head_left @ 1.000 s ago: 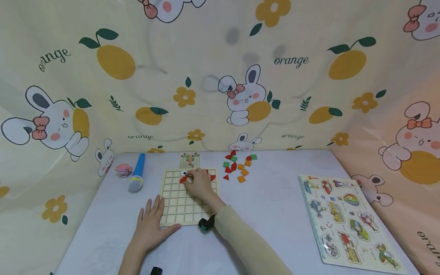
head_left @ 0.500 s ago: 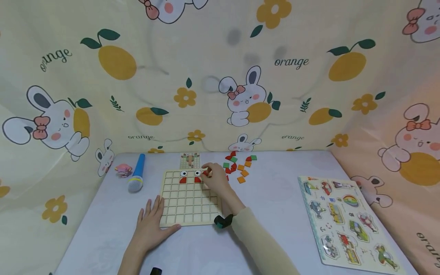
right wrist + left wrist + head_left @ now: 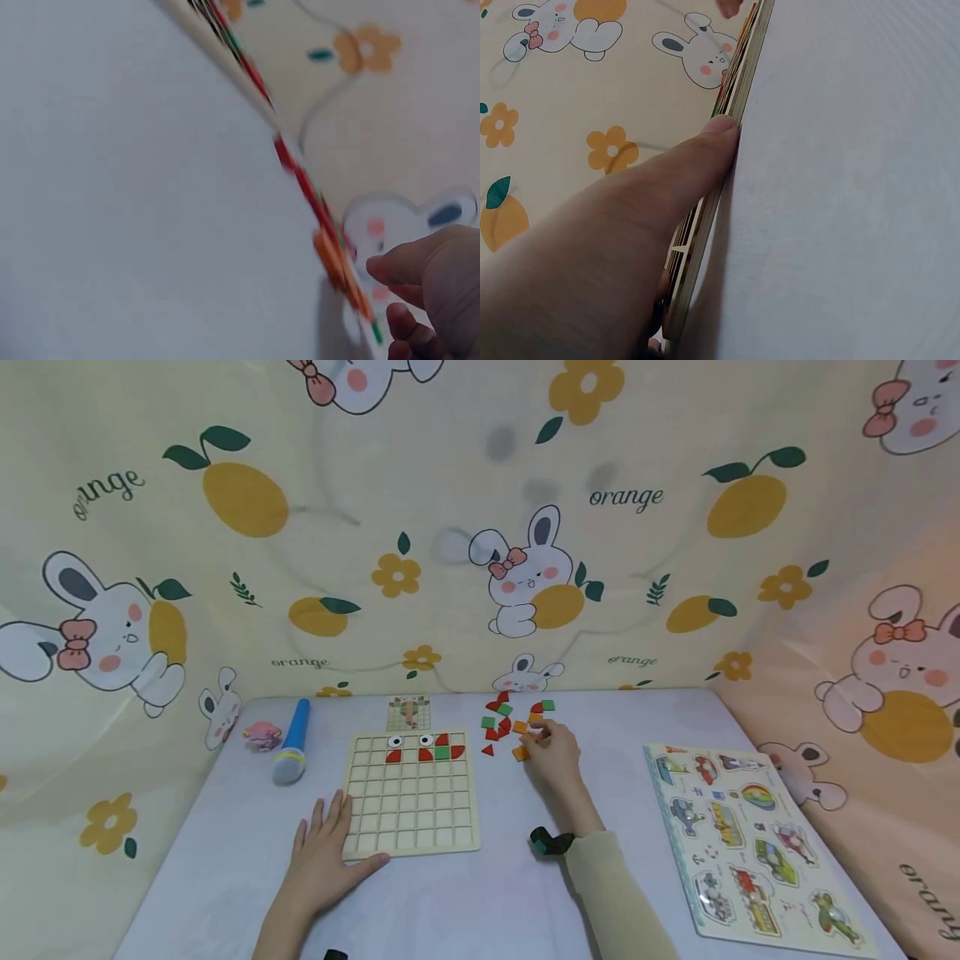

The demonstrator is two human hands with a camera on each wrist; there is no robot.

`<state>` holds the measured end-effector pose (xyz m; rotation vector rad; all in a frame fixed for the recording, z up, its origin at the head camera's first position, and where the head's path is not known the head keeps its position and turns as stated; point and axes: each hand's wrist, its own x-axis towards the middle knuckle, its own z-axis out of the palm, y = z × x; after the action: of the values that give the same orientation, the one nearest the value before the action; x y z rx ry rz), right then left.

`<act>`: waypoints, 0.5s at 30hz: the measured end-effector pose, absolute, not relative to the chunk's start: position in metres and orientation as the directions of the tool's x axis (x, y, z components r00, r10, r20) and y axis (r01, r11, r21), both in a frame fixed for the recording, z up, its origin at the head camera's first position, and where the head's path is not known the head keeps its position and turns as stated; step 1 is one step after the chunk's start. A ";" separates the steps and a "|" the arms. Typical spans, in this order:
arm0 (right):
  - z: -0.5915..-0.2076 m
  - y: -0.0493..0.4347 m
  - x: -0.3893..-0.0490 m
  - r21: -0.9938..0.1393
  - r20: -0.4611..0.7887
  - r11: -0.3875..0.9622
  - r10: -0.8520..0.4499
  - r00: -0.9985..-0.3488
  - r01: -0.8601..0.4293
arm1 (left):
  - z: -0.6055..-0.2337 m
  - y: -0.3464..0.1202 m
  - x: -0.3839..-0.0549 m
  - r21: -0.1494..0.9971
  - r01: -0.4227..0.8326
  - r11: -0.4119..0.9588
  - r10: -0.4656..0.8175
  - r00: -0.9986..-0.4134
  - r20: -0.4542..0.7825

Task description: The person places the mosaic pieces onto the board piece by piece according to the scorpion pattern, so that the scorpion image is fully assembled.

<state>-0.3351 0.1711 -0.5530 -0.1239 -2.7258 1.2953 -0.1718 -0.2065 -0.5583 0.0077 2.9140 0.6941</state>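
Observation:
My left hand [image 3: 321, 858] rests at the lower left corner of a pale wooden grid board [image 3: 408, 806], fingers spread along its left side. In the left wrist view the thumb [image 3: 682, 169] touches the board's front edge. Two eye tiles, several red pieces and a green square [image 3: 442, 752] sit in the board's upper rows. My right hand [image 3: 558, 762] is over the loose coloured tiles right of the board, fingertips close to the orange squares [image 3: 520, 727]. The right wrist view shows its thumb and fingers apart beside the orange tiles [image 3: 330, 259], with nothing between them.
A small pattern card [image 3: 408, 713] lies behind the board. At the back left are a blue toy microphone [image 3: 294, 739] and a pink toy [image 3: 262, 735]. A vehicle picture puzzle board [image 3: 757, 843] lies on the right. A printed curtain [image 3: 450, 627] hangs behind the table.
My right hand has moved from the board's upper rows to the loose tiles on the right, uncovering the eye, red and green pieces. My left hand stays at the board's corner.

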 end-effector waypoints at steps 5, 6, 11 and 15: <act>-0.561 0.197 -0.352 -0.775 0.092 0.631 0.153 -0.984 0.026 | -0.558 -0.209 -0.170 0.450 -0.034 0.893 0.035 -0.989 -0.143; -0.562 0.200 -0.357 -0.773 0.102 0.634 0.155 -0.983 0.019 | -0.558 -0.209 -0.170 0.452 -0.033 0.892 0.036 -0.989 -0.143; -0.566 0.215 -0.381 -0.722 0.107 0.691 0.149 -0.983 0.026 | -0.557 -0.209 -0.170 0.461 -0.033 0.887 0.037 -0.989 -0.143; -0.570 0.220 -0.397 -0.635 0.120 0.772 0.144 -0.982 0.035 | -0.559 -0.209 -0.170 0.459 -0.031 0.888 0.039 -0.989 -0.142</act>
<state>-0.3965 0.2199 -0.5705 -0.1428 -2.8029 0.9991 -0.1703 -0.2088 -0.5587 0.0057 2.9085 0.7106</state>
